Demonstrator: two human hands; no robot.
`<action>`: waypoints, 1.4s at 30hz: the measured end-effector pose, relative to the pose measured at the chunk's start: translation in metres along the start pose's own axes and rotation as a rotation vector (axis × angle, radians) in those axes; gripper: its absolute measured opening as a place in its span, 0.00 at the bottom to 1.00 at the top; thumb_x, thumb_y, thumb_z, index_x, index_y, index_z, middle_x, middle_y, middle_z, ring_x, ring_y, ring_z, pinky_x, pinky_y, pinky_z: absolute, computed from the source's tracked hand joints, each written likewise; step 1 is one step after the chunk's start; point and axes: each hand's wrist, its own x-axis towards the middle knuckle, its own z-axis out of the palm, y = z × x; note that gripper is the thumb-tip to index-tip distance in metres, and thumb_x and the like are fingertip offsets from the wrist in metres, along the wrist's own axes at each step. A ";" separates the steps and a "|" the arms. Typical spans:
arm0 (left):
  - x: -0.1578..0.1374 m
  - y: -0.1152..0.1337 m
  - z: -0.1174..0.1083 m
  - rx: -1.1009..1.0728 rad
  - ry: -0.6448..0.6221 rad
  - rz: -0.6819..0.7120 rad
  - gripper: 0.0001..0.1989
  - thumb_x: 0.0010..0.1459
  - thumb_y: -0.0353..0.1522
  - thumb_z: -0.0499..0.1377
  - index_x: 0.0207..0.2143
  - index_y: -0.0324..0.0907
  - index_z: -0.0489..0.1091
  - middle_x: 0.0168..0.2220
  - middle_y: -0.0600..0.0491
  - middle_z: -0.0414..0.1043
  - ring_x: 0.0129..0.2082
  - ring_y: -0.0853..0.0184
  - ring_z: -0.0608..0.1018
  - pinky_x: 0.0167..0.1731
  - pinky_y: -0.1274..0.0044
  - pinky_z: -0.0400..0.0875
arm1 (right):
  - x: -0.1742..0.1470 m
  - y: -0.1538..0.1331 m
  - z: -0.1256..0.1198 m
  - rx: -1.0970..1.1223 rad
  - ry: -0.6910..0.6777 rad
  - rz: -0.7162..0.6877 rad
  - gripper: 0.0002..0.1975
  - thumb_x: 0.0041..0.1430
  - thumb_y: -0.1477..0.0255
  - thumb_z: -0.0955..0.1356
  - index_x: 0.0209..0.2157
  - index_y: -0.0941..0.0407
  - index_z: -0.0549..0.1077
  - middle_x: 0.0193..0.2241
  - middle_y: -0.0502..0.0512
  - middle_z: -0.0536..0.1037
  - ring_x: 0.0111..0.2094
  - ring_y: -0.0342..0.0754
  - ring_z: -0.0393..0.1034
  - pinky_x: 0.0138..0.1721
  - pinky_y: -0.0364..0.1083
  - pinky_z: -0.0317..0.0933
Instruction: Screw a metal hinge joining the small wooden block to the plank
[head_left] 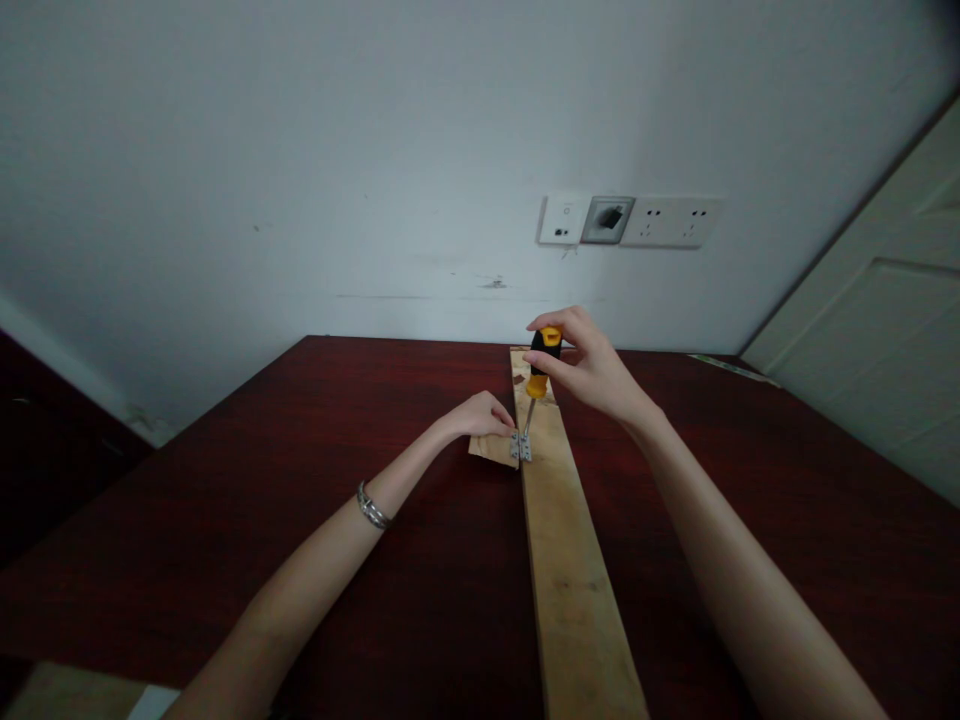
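Observation:
My right hand (pixel 581 362) is closed around the yellow-and-black handle of a screwdriver (pixel 537 385). The shaft slants down, its tip at a small metal hinge (pixel 520 447). One leaf of the hinge lies on a long wooden plank (pixel 566 540), the other on a short wooden piece (pixel 492 449) at the plank's left edge. My left hand (pixel 478 414), a silver bracelet on its wrist, is closed with its fingertips pressing the short piece beside the hinge. Any screw under the tip is too small to make out.
The plank runs lengthwise over a dark red tabletop (pixel 360 420) toward a white wall (pixel 420 150). Sockets and switches (pixel 667 222) are set in the wall. At the table's far right edge lies a thin strip (pixel 733 369), near a white panelled door (pixel 885 290).

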 end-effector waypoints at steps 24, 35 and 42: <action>-0.001 0.002 -0.001 0.033 0.015 0.001 0.11 0.45 0.32 0.61 0.34 0.39 0.78 0.30 0.53 0.78 0.31 0.67 0.75 0.31 0.79 0.66 | 0.000 0.008 -0.012 0.133 -0.025 0.062 0.18 0.50 0.67 0.69 0.45 0.51 0.69 0.42 0.54 0.71 0.42 0.51 0.68 0.41 0.52 0.68; 0.001 -0.001 0.001 0.016 0.007 0.009 0.12 0.45 0.32 0.61 0.34 0.38 0.78 0.30 0.53 0.77 0.30 0.67 0.75 0.30 0.80 0.66 | 0.000 0.006 -0.013 0.132 0.010 0.070 0.17 0.50 0.69 0.70 0.44 0.52 0.69 0.41 0.53 0.71 0.41 0.48 0.68 0.39 0.48 0.68; 0.000 0.000 0.000 0.015 0.010 0.007 0.12 0.45 0.32 0.61 0.34 0.38 0.77 0.30 0.52 0.78 0.31 0.67 0.76 0.31 0.79 0.67 | 0.000 0.004 -0.015 0.119 0.034 0.075 0.17 0.50 0.70 0.69 0.44 0.52 0.69 0.42 0.53 0.70 0.40 0.47 0.68 0.38 0.48 0.67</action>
